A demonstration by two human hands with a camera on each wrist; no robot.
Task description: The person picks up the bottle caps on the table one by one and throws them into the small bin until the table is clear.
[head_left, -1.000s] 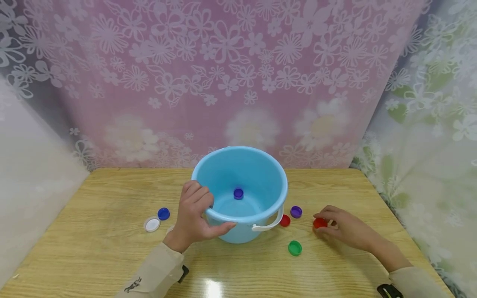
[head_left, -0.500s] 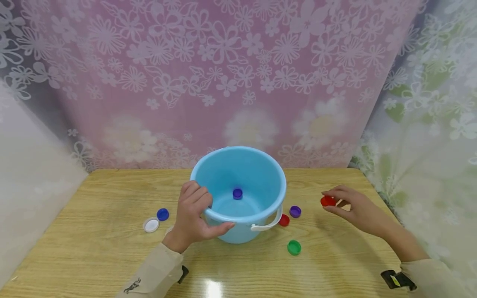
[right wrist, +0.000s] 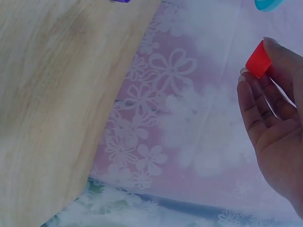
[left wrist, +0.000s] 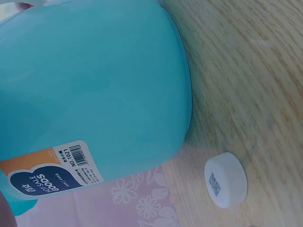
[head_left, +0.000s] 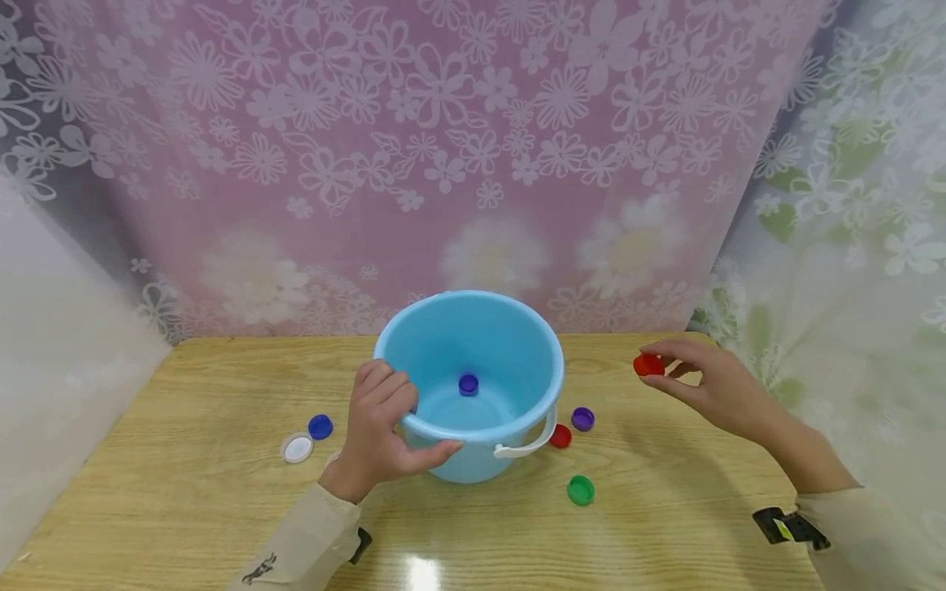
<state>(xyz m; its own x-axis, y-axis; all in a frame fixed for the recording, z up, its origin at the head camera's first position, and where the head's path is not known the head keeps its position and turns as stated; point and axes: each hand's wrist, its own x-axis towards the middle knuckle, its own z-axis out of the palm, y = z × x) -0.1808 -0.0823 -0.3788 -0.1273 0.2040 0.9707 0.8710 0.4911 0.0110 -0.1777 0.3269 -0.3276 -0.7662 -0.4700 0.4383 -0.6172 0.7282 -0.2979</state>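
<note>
A light blue bucket (head_left: 466, 455) stands on the wooden table, with a purple bottle cap (head_left: 469, 384) lying on its bottom. My left hand (head_left: 384, 423) grips the bucket's near-left rim, fingers curled over the edge and thumb along the outside. To the right, my right hand (head_left: 713, 386) pinches a red bottle cap (head_left: 649, 365) between thumb and fingers, raised above the table; the right wrist view shows the same red cap (right wrist: 259, 60) at the fingertips. In the left wrist view, a white cap (left wrist: 226, 180) with a small printed square sits beside the bucket's base.
Right of the bucket lie another red cap (head_left: 561, 436), a purple cap (head_left: 583, 419) and a green cap (head_left: 580, 490). On the left are a blue cap (head_left: 320, 427) and a white one (head_left: 297, 448). The bucket's white handle (head_left: 528, 447) hangs on its near-right side. A floral curtain (head_left: 488, 164) hangs behind the table.
My right hand has lifted the red cap off the table and carried it up and away toward the back. The left hand keeps its grip on the bucket rim.
</note>
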